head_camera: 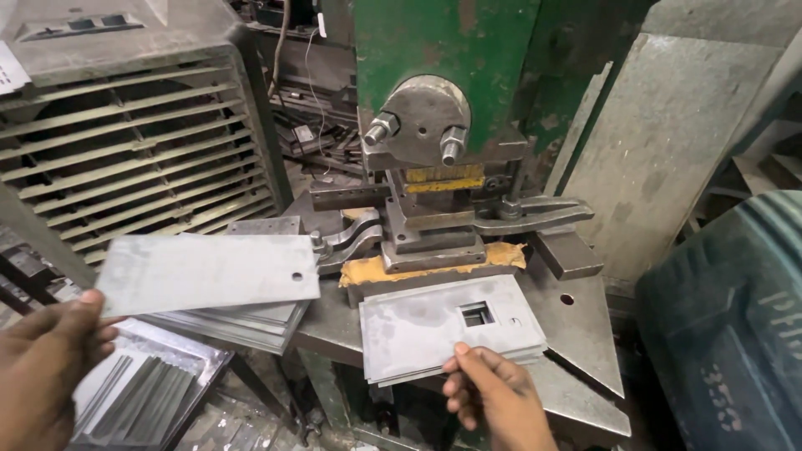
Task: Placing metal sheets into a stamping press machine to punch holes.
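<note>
My left hand [42, 367] grips the left end of a flat grey metal plate [205, 271] with a small round hole near its right end, holding it level in the air at the left. My right hand [493, 392] pinches the front edge of a small stack of punched plates [426, 330], each with a rectangular cut-out and a small hole, lying on the press table [585, 334]. Behind that stack stands the green punch press [443, 75] with its die block [434, 242].
A stack of blank plates [242, 321] lies under the held plate at the left. Thin metal strips [142, 397] sit in a tray lower left. A slatted grey cooler housing [134, 142] stands at the left, and a dark green drum [735, 326] at the right.
</note>
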